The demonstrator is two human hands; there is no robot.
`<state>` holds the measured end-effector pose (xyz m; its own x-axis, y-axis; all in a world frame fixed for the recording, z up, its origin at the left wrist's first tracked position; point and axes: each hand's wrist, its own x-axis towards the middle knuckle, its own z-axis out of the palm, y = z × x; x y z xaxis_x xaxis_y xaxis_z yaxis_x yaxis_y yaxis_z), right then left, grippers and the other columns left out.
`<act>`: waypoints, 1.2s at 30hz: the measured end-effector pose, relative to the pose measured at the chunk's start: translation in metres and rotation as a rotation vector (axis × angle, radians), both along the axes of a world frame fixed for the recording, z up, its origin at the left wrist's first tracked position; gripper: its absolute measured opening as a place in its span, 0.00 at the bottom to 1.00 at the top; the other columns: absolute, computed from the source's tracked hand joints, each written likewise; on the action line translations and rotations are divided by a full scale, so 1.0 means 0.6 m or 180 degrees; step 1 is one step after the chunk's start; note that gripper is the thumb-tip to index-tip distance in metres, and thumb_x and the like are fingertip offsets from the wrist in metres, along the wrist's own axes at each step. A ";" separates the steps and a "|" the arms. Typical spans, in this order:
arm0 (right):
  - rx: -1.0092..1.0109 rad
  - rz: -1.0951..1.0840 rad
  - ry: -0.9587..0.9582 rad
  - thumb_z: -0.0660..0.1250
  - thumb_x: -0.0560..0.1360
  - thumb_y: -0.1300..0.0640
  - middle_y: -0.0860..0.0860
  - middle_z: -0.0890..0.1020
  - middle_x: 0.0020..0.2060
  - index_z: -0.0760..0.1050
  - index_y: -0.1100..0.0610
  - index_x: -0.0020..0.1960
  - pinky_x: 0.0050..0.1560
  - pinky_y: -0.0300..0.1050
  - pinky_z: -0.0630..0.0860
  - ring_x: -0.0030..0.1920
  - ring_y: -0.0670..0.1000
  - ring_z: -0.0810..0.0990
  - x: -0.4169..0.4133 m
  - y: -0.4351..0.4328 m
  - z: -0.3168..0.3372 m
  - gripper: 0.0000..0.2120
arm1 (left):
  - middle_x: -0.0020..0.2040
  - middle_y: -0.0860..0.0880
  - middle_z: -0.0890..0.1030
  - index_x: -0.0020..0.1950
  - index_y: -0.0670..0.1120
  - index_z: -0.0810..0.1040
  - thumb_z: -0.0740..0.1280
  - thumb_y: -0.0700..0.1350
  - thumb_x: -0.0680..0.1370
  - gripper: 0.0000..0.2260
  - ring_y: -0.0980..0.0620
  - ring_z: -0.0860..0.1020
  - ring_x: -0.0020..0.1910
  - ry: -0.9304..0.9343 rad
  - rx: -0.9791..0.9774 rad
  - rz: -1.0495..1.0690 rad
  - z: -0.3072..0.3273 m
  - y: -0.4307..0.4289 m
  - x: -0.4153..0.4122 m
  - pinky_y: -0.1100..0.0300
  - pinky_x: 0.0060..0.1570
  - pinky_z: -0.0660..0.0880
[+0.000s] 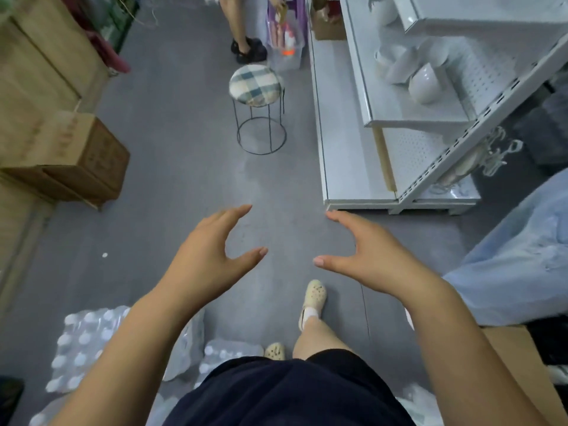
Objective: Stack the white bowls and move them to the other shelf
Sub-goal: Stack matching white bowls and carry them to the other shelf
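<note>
Several white bowls (412,72) lie loosely on a middle board of the white metal shelf unit (344,149) at the upper right, some tipped on their sides. One more white bowl (382,9) sits on a higher board. My left hand (212,250) and my right hand (368,253) are held out in front of me over the grey floor, palms facing each other, fingers spread and empty. Both hands are well short of the shelf and touch nothing.
A round stool (256,86) with a checked cushion stands in the aisle ahead. Another person's legs (242,29) are beyond it, beside a clear plastic bin (284,56). Cardboard boxes (76,152) line the left side. Packs of water bottles (83,342) lie by my feet.
</note>
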<state>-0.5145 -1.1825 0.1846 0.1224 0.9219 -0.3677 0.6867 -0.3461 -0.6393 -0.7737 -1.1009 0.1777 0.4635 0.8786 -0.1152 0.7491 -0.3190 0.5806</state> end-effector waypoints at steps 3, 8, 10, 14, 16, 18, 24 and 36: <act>-0.0023 0.0133 -0.0028 0.79 0.71 0.44 0.42 0.67 0.77 0.64 0.44 0.79 0.71 0.36 0.60 0.77 0.44 0.64 0.042 0.102 -0.010 0.42 | 0.74 0.58 0.72 0.78 0.57 0.66 0.74 0.60 0.74 0.35 0.55 0.68 0.74 0.0084 -0.0047 0.0084 -0.017 0.071 0.032 0.65 0.67 0.62; 0.0011 0.0535 -0.0081 0.77 0.72 0.43 0.43 0.64 0.79 0.62 0.45 0.80 0.69 0.36 0.60 0.77 0.45 0.64 0.117 0.299 0.003 0.42 | 0.75 0.57 0.71 0.79 0.57 0.65 0.74 0.59 0.74 0.35 0.55 0.66 0.75 0.0120 -0.0067 0.0327 -0.015 0.212 0.108 0.67 0.66 0.60; 0.0021 0.0709 -0.0124 0.77 0.72 0.43 0.43 0.64 0.79 0.61 0.44 0.80 0.71 0.36 0.59 0.78 0.44 0.63 0.144 0.373 0.010 0.42 | 0.75 0.56 0.71 0.79 0.57 0.65 0.74 0.59 0.74 0.35 0.55 0.66 0.75 0.0109 -0.0035 0.0436 -0.009 0.268 0.140 0.66 0.66 0.60; -0.0038 0.0949 -0.0250 0.77 0.71 0.42 0.42 0.64 0.79 0.61 0.43 0.80 0.69 0.39 0.63 0.75 0.46 0.67 0.181 0.510 0.020 0.42 | 0.75 0.56 0.72 0.79 0.56 0.66 0.75 0.58 0.74 0.35 0.54 0.67 0.75 0.0047 0.0096 0.0676 0.000 0.367 0.185 0.65 0.66 0.60; -0.0041 0.0972 -0.0235 0.77 0.71 0.42 0.42 0.64 0.79 0.61 0.43 0.80 0.70 0.41 0.64 0.76 0.47 0.66 0.186 0.569 0.021 0.42 | 0.75 0.56 0.72 0.78 0.55 0.66 0.75 0.58 0.74 0.35 0.55 0.67 0.75 -0.0003 0.0109 0.0773 0.000 0.410 0.194 0.65 0.67 0.60; -0.0060 0.1003 -0.0187 0.78 0.72 0.42 0.43 0.64 0.79 0.61 0.43 0.80 0.73 0.42 0.63 0.78 0.46 0.64 0.186 0.622 0.018 0.42 | 0.75 0.57 0.72 0.78 0.56 0.66 0.75 0.58 0.74 0.35 0.56 0.66 0.75 -0.0016 0.0070 0.0849 -0.002 0.451 0.196 0.65 0.67 0.60; -0.0128 0.1071 -0.0146 0.78 0.73 0.45 0.43 0.63 0.79 0.61 0.44 0.80 0.71 0.40 0.63 0.78 0.46 0.63 0.184 0.785 0.002 0.42 | 0.74 0.58 0.71 0.78 0.59 0.66 0.75 0.59 0.74 0.35 0.56 0.62 0.78 -0.0037 0.0073 0.0823 -0.010 0.621 0.182 0.65 0.69 0.59; 0.0171 -0.0011 -0.0028 0.79 0.71 0.45 0.47 0.69 0.77 0.63 0.46 0.80 0.63 0.40 0.65 0.75 0.50 0.68 0.162 1.119 0.035 0.42 | 0.74 0.60 0.71 0.78 0.58 0.66 0.73 0.60 0.74 0.34 0.56 0.64 0.77 0.0261 0.0356 -0.0223 0.059 1.083 0.154 0.64 0.70 0.60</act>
